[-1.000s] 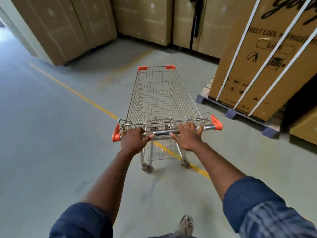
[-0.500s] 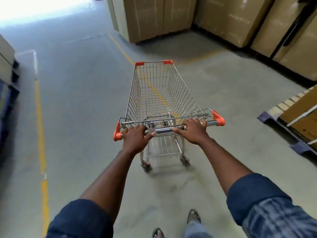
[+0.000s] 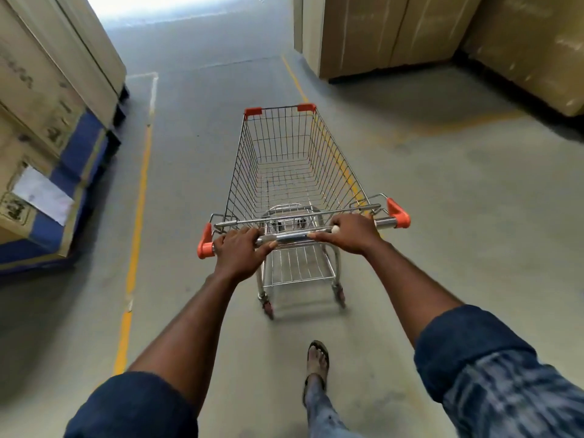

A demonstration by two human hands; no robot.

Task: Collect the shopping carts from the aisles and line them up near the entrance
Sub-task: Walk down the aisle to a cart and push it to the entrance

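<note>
An empty wire shopping cart [image 3: 284, 165] with orange corner caps stands in front of me on the grey floor, pointing down the aisle. My left hand [image 3: 240, 252] grips the left part of its chrome handle bar [image 3: 294, 237]. My right hand [image 3: 350, 233] grips the same bar further right, beside the orange end cap. Both arms are stretched forward.
Stacked cardboard boxes on blue pallets [image 3: 53, 128] line the left side. Tall cartons [image 3: 388, 33] stand at the right rear. Yellow floor lines [image 3: 137, 216] run along the aisle, which leads to a bright opening [image 3: 177, 4] ahead. My sandalled foot [image 3: 317, 361] is behind the cart.
The cart and I have swung left, away from the strapped refrigerator carton, and now face down the aisle toward the bright opening. Both hands kept their grip on the handle.
</note>
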